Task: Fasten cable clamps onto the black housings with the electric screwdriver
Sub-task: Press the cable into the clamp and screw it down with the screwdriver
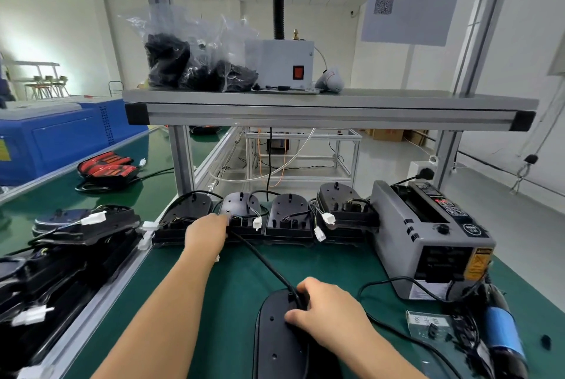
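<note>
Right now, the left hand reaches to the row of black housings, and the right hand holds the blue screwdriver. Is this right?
No. In the head view the right hand grips the near black housing; the blue screwdriver lies untouched, off to the right. The rest holds.

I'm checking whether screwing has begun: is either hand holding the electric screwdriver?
No: the electric screwdriver lies on the mat at right, while the left hand and right hand are on black housings.
</note>
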